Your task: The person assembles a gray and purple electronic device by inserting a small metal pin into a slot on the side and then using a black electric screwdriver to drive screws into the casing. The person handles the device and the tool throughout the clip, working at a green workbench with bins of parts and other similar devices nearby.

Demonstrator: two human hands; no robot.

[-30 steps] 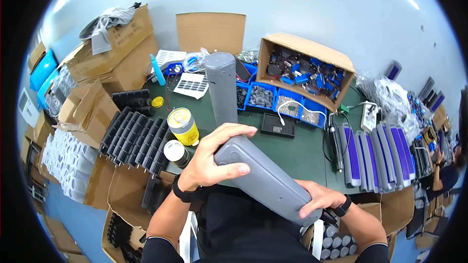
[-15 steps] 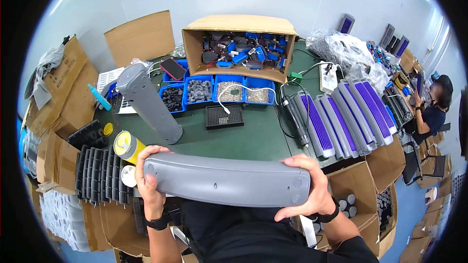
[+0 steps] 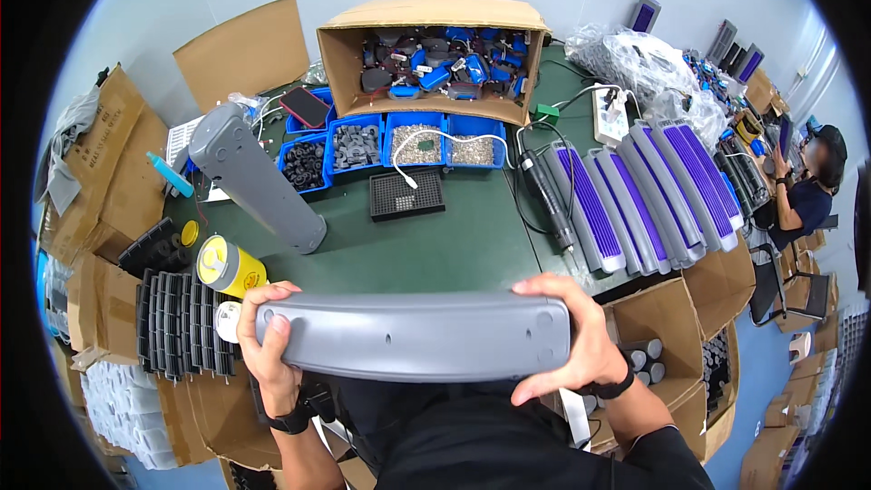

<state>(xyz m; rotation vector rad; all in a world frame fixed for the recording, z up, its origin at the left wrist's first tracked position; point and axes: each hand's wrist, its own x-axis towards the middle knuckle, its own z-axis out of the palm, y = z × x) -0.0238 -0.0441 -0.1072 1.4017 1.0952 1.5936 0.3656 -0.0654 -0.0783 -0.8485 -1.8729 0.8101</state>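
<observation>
A long grey plastic housing [image 3: 413, 338] with rounded ends spans the space between my hands, low in front of my body. My left hand [image 3: 269, 345] is closed round its left end, thumb on the face toward me. Its right end sits in my right hand [image 3: 576, 336], fingers over the far edge and thumb at the lower edge. A similar grey unit [image 3: 259, 180] stands on the green table [image 3: 363, 259] beyond my left hand. A yellow cup-shaped container [image 3: 229, 266] is close to that hand.
Blue bins [image 3: 356, 143] of small parts stand before a cardboard box [image 3: 426, 14] of blue and grey components. A corded electric screwdriver [image 3: 547, 200] lies beside several grey-and-purple units [image 3: 590, 209]. Black slotted parts [image 3: 181, 322] are stacked at left. A co-worker [image 3: 803, 186] sits far right.
The housing has tilted slightly, with its glossy face turned more upward, and shifted a little left in both hands. The table scene has moved up and left in view.
</observation>
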